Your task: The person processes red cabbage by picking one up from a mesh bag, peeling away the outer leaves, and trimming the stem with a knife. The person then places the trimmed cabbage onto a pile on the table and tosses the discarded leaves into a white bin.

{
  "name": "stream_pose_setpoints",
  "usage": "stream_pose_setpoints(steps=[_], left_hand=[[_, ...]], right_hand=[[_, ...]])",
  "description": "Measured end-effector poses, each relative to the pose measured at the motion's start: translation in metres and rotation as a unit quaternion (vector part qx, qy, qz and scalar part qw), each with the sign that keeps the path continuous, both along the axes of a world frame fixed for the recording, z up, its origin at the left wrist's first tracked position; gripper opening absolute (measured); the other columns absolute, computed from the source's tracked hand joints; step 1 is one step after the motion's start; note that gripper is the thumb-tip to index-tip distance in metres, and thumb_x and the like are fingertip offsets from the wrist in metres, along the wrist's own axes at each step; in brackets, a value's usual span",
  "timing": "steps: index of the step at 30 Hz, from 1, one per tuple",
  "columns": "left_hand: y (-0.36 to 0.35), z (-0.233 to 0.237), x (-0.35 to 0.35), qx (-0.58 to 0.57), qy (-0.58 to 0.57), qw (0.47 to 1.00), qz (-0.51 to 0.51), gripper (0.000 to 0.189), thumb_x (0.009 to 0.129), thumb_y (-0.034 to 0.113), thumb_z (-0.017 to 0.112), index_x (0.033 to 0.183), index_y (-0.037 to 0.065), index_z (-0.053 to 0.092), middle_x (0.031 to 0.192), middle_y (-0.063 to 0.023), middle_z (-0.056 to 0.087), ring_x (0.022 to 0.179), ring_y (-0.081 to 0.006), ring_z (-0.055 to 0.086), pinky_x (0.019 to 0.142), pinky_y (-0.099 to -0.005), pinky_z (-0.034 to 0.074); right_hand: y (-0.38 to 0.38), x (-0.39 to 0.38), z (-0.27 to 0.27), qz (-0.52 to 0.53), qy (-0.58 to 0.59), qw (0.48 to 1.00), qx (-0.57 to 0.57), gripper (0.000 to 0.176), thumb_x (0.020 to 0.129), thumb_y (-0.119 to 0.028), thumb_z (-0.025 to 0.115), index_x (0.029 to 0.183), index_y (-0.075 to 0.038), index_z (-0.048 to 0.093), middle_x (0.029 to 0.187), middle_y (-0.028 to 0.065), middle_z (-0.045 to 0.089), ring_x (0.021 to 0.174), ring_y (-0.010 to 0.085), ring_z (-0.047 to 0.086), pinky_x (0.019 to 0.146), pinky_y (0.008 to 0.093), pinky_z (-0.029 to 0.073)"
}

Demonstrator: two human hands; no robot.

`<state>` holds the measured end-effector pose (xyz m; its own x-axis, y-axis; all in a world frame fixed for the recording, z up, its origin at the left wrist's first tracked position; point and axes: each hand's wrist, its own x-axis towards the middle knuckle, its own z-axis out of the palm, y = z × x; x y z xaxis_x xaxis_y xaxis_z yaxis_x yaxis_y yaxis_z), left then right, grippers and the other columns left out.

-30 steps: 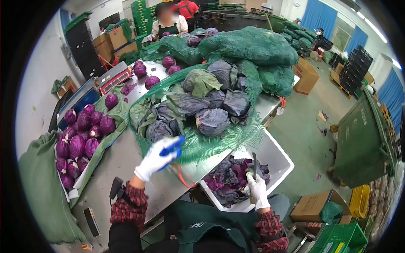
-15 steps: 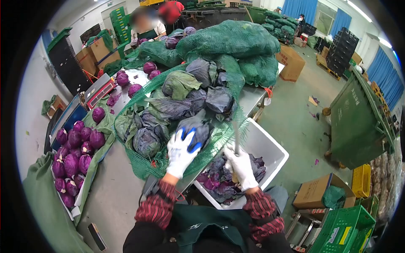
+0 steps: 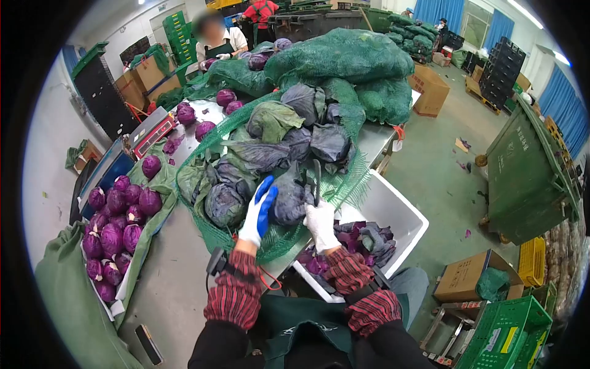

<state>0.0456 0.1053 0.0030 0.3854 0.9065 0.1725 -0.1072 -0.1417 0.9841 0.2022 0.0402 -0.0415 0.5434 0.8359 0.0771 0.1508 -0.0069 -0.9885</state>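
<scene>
A red cabbage (image 3: 290, 195) with dark outer leaves lies at the near edge of an opened green mesh sack (image 3: 246, 249). My left hand (image 3: 259, 212), in a white glove with blue coating, is at its left side, fingers stretched out and apart. In a white glove too, my right hand (image 3: 320, 226) is closed around a knife at the cabbage's right side; the knife blade (image 3: 317, 179) points up and away from me. Other untrimmed cabbages (image 3: 224, 204) sit behind and to the left in the sack.
Below my right hand stands a white bin (image 3: 413, 237) with loose purple leaves. Trimmed purple cabbages (image 3: 112, 240) fill a cloth-lined crate at left. Full mesh sacks (image 3: 341, 58) lie farther back on the table, where another person (image 3: 218, 43) works. A phone (image 3: 149, 344) lies near left.
My left hand has moved from the cabbage's top to its left side. My right hand has swung left from above the bin to the cabbage, knife still in it.
</scene>
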Motion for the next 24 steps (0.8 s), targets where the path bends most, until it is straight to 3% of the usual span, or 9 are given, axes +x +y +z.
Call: stream_pose_setpoints(steps=[3,4,7,8,11,14,20,22,24], left_hand=[[-0.042,0.011,-0.009,-0.148,-0.191,0.97,-0.006,0.05,0.093,0.01,0.054,0.141,0.003,0.039,0.136,-0.0053,0.048,0.122,-0.0154,0.045,0.103,-0.0285,0.035],[-0.045,0.007,-0.011,-0.043,-0.159,0.984,0.072,0.046,0.091,0.003,0.052,0.136,0.004,0.046,0.131,-0.0061,0.052,0.117,-0.0154,0.05,0.096,-0.0272,0.041],[-0.061,0.024,-0.03,0.15,0.004,0.981,0.12,0.029,0.083,0.004,0.061,0.112,0.0,0.063,0.113,-0.0102,0.062,0.103,-0.0206,0.059,0.091,-0.0341,0.046],[-0.082,0.048,-0.023,0.315,0.21,0.912,0.16,0.03,0.076,0.003,0.066,0.106,0.002,0.066,0.107,-0.0148,0.064,0.098,-0.0269,0.062,0.089,-0.0368,0.047],[-0.098,0.038,-0.016,0.457,0.259,0.832,0.176,0.03,0.068,0.016,0.075,0.095,0.007,0.068,0.101,-0.0169,0.063,0.092,-0.0351,0.061,0.084,-0.0442,0.049],[-0.105,0.039,0.012,0.43,0.395,0.807,0.091,0.048,0.07,0.025,0.073,0.114,0.008,0.062,0.117,-0.016,0.058,0.109,-0.0365,0.053,0.094,-0.0464,0.04],[-0.096,0.028,0.017,0.416,0.472,0.772,0.091,0.06,0.07,0.04,0.074,0.124,0.019,0.059,0.12,-0.0137,0.055,0.104,-0.0323,0.053,0.091,-0.046,0.041],[-0.095,0.026,0.004,0.357,0.463,0.803,0.115,0.06,0.072,0.043,0.072,0.126,0.02,0.058,0.112,-0.0144,0.055,0.101,-0.0329,0.055,0.085,-0.0433,0.045],[-0.089,0.029,-0.015,0.251,0.435,0.858,0.107,0.064,0.074,0.04,0.073,0.132,0.021,0.053,0.108,-0.0183,0.053,0.09,-0.0351,0.058,0.079,-0.0416,0.048]], right_hand=[[-0.035,0.0,0.059,0.01,0.064,0.993,0.095,0.025,0.086,0.002,0.057,0.109,-0.003,0.065,0.088,0.0024,0.069,0.081,0.0128,0.064,0.07,0.0273,0.05],[-0.037,-0.002,0.051,0.029,0.122,0.982,0.139,0.03,0.085,0.003,0.06,0.114,-0.002,0.063,0.098,0.0056,0.068,0.092,0.0134,0.063,0.08,0.0275,0.049],[-0.047,-0.008,0.063,-0.001,-0.136,0.971,0.196,0.033,0.083,0.001,0.063,0.116,-0.004,0.063,0.097,0.0082,0.069,0.088,0.014,0.064,0.078,0.0275,0.049],[-0.042,-0.01,0.03,0.009,0.038,0.976,0.213,0.026,0.084,-0.003,0.065,0.11,-0.004,0.065,0.093,0.0063,0.07,0.084,0.0126,0.064,0.077,0.0265,0.049],[-0.054,-0.021,0.021,0.003,0.092,0.98,0.174,0.021,0.083,-0.001,0.067,0.103,-0.001,0.066,0.091,0.0052,0.07,0.08,0.011,0.062,0.077,0.0251,0.049],[-0.058,-0.021,0.032,-0.006,0.138,0.974,0.181,0.021,0.083,-0.006,0.068,0.103,-0.002,0.067,0.09,0.007,0.07,0.08,0.0106,0.062,0.077,0.0245,0.049],[-0.048,0.065,-0.021,-0.237,-0.179,0.951,-0.089,0.03,0.085,-0.028,0.061,0.081,0.001,0.064,0.064,0.0188,0.061,0.058,0.031,0.061,0.059,0.041,0.048],[-0.061,0.083,-0.042,-0.211,0.222,0.935,-0.178,0.036,0.082,-0.032,0.066,0.078,0.003,0.063,0.064,0.0213,0.062,0.062,0.0375,0.063,0.062,0.0441,0.05],[-0.068,0.11,-0.103,-0.159,0.006,0.935,-0.317,0.039,0.08,-0.034,0.069,0.084,0.005,0.064,0.065,0.0225,0.064,0.069,0.0379,0.066,0.065,0.0427,0.052]])
